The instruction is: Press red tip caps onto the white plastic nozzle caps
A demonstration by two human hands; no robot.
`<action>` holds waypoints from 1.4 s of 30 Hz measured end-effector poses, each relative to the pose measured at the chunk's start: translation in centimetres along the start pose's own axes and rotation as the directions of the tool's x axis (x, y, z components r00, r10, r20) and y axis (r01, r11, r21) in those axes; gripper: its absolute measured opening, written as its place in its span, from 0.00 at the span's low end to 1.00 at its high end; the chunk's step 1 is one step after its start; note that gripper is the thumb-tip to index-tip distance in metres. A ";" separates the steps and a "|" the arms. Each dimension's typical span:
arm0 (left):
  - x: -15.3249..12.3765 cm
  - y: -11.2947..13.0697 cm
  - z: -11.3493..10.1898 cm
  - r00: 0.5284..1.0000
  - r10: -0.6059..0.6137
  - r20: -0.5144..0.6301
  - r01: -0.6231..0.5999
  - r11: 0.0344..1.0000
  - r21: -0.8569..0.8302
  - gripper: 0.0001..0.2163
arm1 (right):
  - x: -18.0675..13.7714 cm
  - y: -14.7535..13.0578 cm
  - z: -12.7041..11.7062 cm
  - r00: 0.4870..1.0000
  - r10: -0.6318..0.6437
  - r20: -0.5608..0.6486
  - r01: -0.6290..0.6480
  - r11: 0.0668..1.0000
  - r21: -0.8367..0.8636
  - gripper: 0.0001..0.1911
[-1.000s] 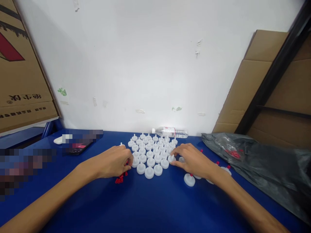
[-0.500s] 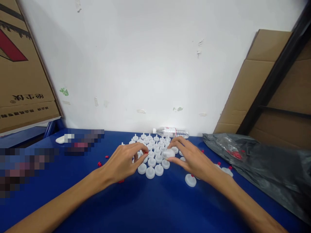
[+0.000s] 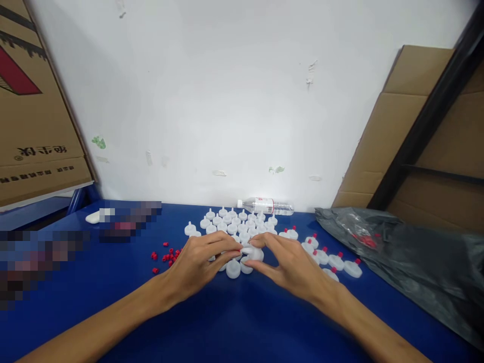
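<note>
My right hand (image 3: pixel 282 257) grips a translucent white nozzle cap (image 3: pixel 254 251) by its round base, with the spout turned toward the left. Pinched in the fingertips of my left hand (image 3: pixel 206 259) is a small red cap (image 3: pixel 239 252), mostly hidden, held at the tip of that spout. Behind and below both hands, many white nozzle caps (image 3: pixel 233 269) stand spout-up on the blue table. Loose red caps (image 3: pixel 172 256) lie left of my left hand. To the right of my right hand, several nozzle caps (image 3: pixel 336 261) carry red tips.
A clear plastic bottle (image 3: pixel 264 205) lies against the wall. Dark grey plastic sheeting (image 3: pixel 408 262) covers the table's right side, with a clear bag of red caps (image 3: pixel 365 237) on it. Cardboard (image 3: pixel 393 121) leans at right; a printed carton (image 3: pixel 41 121) stands at left.
My hands have come together: the red cap in the left now meets the spout of the nozzle cap in the right. The nozzle cap has tilted toward the left and come nearer.
</note>
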State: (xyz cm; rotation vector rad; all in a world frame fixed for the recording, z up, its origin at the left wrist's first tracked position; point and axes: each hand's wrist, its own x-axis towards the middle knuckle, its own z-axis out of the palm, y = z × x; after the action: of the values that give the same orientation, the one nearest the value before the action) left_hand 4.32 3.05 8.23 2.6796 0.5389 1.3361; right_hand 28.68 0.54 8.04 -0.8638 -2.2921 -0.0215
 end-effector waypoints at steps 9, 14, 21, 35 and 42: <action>-0.6 0.2 0.3 0.986 -0.103 0.130 0.061 0.953 0.298 0.11 | 0.4 -0.8 0.4 0.966 -0.150 -0.209 0.150 0.989 -0.015 0.16; -0.3 1.0 0.6 0.984 -0.127 0.123 0.108 0.982 0.155 0.13 | 0.6 -1.7 0.4 0.951 -0.182 -0.252 0.180 0.983 -0.030 0.17; -0.8 1.2 0.7 0.974 -0.141 0.175 0.135 0.990 0.044 0.12 | 0.4 -2.0 0.6 0.942 -0.264 -0.207 0.244 0.963 -0.117 0.13; 1.2 -1.6 -5.1 0.924 -0.144 0.354 -0.101 0.801 0.591 0.16 | 0.8 2.6 -3.1 0.993 0.072 -0.089 -0.097 0.942 -0.322 0.03; 1.8 -1.9 -7.3 0.684 -0.554 0.475 0.254 0.791 0.557 0.07 | 0.7 4.3 -3.5 0.940 0.316 0.131 -0.250 0.894 -0.371 0.08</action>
State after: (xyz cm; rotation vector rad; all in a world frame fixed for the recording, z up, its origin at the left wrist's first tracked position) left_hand -0.99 4.98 13.54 2.8154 1.3881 0.1589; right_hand 32.91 3.41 10.28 -1.4375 -2.3484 -0.2348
